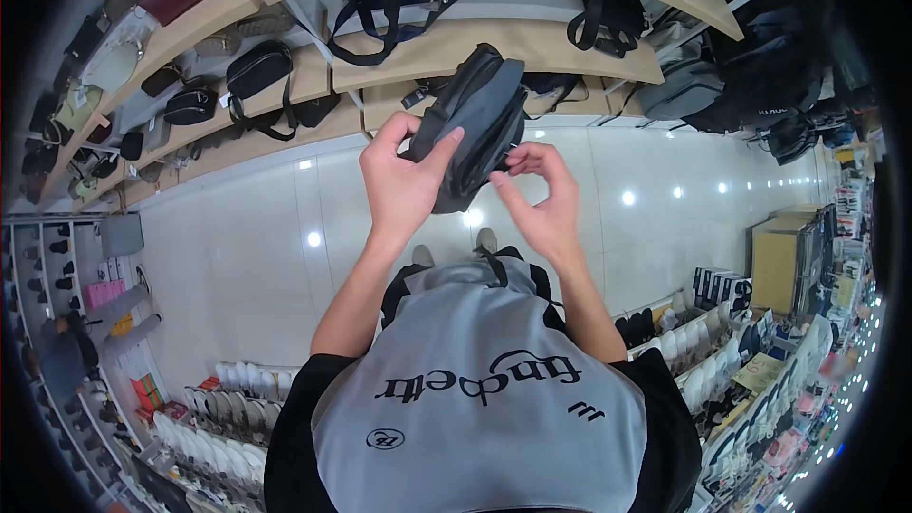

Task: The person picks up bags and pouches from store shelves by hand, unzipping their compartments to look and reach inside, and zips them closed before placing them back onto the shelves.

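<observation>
A small black bag [475, 123] with seams along its side is held up in front of me, tilted, above the floor. My left hand [408, 171] is closed around its left side, the thumb pressed on the dark fabric. At the bag's lower right edge, the curled fingers and thumb of my right hand [541, 195] come together in a pinch. Whatever lies between those fingertips is too small to make out.
Wooden shelves [389, 43] with bags and straps curve across the top. A black shoulder bag [258, 71] sits on the left shelf. Backpacks [750, 85] hang at the right. Rows of white shoes [218, 427] stand behind me, near a cardboard box [781, 261]. Pale tiled floor [237, 247] lies below.
</observation>
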A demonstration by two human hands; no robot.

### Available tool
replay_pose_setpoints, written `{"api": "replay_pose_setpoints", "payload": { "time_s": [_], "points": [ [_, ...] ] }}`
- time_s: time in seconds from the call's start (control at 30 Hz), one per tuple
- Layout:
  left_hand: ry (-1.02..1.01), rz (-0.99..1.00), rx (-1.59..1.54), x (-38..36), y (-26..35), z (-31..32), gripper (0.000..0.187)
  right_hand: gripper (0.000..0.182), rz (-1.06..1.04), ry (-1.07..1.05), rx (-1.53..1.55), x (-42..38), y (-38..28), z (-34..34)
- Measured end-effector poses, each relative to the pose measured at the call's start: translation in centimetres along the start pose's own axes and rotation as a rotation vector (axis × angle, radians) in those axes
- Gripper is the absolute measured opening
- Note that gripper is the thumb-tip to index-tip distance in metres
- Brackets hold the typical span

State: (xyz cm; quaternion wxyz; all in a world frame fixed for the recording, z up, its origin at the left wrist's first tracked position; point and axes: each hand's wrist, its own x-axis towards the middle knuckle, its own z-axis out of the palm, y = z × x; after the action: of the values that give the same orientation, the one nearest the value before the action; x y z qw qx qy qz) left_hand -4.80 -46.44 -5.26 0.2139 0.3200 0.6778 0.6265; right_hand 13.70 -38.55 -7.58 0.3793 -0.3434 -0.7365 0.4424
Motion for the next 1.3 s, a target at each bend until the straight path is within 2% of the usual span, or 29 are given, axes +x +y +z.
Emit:
{"api": "replay_pose_setpoints", "payload": {
  "time_s": [0.03,0.13,0.23,0.3,0.33,0.4,0.47,0.53,0.77,0.87,0.97,1.07,1.17,1.23,1.3],
  "points": [
    [0.027,0.008,0.031,-0.4,0.2,0.1,0.028,0.043,-0.042,0.012,-0.032,-0.1,0.0,0.6],
    [0.067,0.077,0.060,-1.5,0.3,0.6,0.026,0.044,0.203,0.068,0.023,0.1,-0.3,1.3],
    [0.057,0.206,0.094,-2.5,0.7,0.8,0.024,0.040,0.299,0.142,0.150,1.2,1.4,1.0],
    [0.089,0.298,0.111,-3.1,0.1,0.9,0.022,0.036,0.289,0.155,-0.036,1.9,1.5,0.3],
    [0.166,0.271,0.100,-3.3,0.2,1.0,0.021,0.035,0.283,0.165,-0.129,2.1,1.5,-0.2],
    [0.315,0.217,0.077,-3.5,0.4,0.9,0.020,0.037,0.290,0.086,-0.019,1.7,2.6,-1.3],
    [0.350,0.241,0.084,-3.4,-0.8,0.3,0.017,0.037,0.296,0.010,0.140,0.6,1.9,-1.8],
    [0.377,0.205,0.011,-3.9,-1.1,0.0,0.018,0.037,0.228,0.023,0.208,-0.4,1.2,-1.9],
    [0.326,0.176,-0.068,-5.7,1.0,-0.6,0.024,0.041,0.158,0.040,0.325,-2.3,0.1,-3.6],
    [0.243,0.217,-0.150,-6.4,1.6,-0.7,0.031,0.041,0.096,0.084,0.482,-2.7,-1.3,-4.2],
    [0.140,0.333,-0.089,-6.6,1.9,-0.9,0.037,0.044,0.012,0.138,0.503,-3.0,-1.6,-5.2],
    [-0.204,0.177,-0.126,-7.0,1.6,-2.3,0.044,0.043,-0.033,0.189,0.503,-3.1,-1.5,-5.9],
    [-0.420,-0.058,-0.180,-6.8,0.5,-1.8,0.038,0.039,-0.040,0.190,0.485,-2.7,-0.9,-6.6],
    [-0.474,-0.130,-0.224,-6.8,-1.9,-1.1,0.037,0.038,0.033,0.118,0.484,-1.7,-0.2,-7.8],
    [-0.324,-0.265,-0.437,-6.9,0.2,1.0,0.038,0.033,0.110,0.008,0.430,-0.6,0.9,-9.4]
  ]
}}
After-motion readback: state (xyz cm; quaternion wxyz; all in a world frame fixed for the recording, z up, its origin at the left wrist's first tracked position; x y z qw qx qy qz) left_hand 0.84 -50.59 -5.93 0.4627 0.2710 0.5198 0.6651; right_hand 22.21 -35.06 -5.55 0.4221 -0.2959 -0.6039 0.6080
